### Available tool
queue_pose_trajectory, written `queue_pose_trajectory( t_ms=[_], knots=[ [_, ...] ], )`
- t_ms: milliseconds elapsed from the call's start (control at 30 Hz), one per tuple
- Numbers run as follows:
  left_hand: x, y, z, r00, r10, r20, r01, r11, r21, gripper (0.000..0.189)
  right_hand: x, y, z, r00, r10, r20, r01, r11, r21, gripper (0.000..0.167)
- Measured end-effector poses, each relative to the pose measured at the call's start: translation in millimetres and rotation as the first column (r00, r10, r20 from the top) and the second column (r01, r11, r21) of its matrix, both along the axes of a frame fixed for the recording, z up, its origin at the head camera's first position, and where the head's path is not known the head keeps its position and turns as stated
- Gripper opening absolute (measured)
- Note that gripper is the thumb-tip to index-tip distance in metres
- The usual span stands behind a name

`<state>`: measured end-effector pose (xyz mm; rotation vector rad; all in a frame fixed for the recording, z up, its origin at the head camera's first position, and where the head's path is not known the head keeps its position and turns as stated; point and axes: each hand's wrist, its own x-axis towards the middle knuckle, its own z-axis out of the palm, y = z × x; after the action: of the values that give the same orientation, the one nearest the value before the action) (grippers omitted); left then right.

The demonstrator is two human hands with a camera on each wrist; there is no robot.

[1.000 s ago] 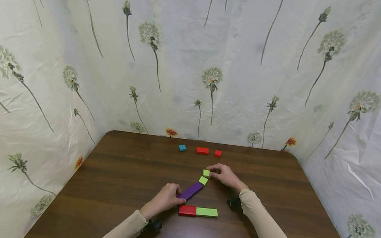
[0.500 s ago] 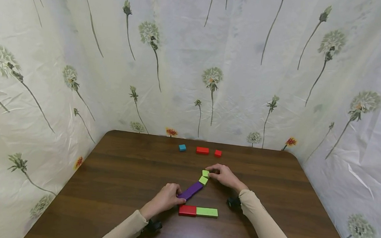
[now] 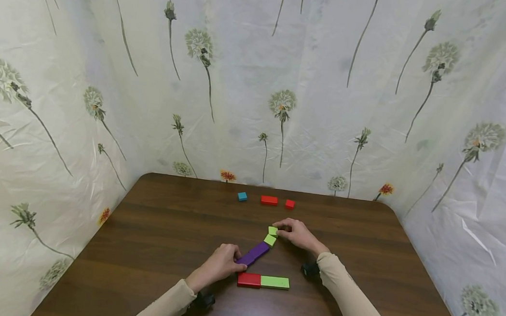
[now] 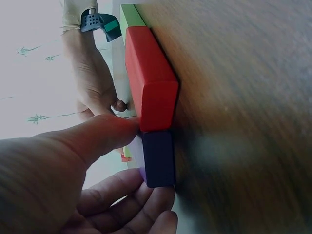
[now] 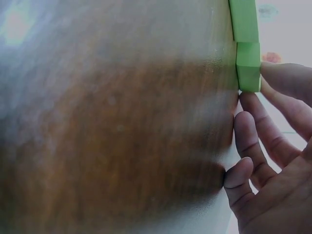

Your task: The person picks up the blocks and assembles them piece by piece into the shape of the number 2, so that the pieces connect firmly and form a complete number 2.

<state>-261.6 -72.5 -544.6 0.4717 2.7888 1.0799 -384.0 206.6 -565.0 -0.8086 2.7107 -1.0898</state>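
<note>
My left hand pinches the near end of a purple block that lies slantwise on the table. In the left wrist view, thumb and fingers sit on either side of the purple block's end, right beside a red block. My right hand holds a small light green block between thumb and fingers. That block's corner meets a second small green block, which adjoins the purple block's far end. Below them, a red block and a longer green block form a straight row.
Toward the table's back edge lie a blue block, a longer red block and a small red block. The brown wooden table ends at a flowered curtain on three sides.
My right hand has moved the small green block slightly left and nearer, closing the gap to the second green block; it then stays there. The left hand keeps its place on the purple block.
</note>
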Motion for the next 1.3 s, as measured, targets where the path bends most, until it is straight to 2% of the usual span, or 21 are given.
queue_pose_trajectory(
  t_ms=[267,667,1300],
  knots=[
    [0.9,0.4,-1.1,1.000,-0.001,0.028,0.001,1.000,0.004,0.025,3.0,-1.1,0.2,1.000,-0.007,0.016,0.007,1.000,-0.001,0.028],
    [-0.8,-0.2,-1.1,1.000,0.001,-0.001,-0.001,1.000,-0.008,0.025,-0.2,-0.2,-1.8,1.000,-0.005,0.017,0.005,1.000,-0.012,0.028],
    [-0.3,0.5,0.6,1.000,0.005,-0.002,-0.005,1.000,-0.007,0.025,-0.3,0.0,0.0,1.000,-0.011,0.003,0.011,1.000,-0.007,0.028]
  ],
)
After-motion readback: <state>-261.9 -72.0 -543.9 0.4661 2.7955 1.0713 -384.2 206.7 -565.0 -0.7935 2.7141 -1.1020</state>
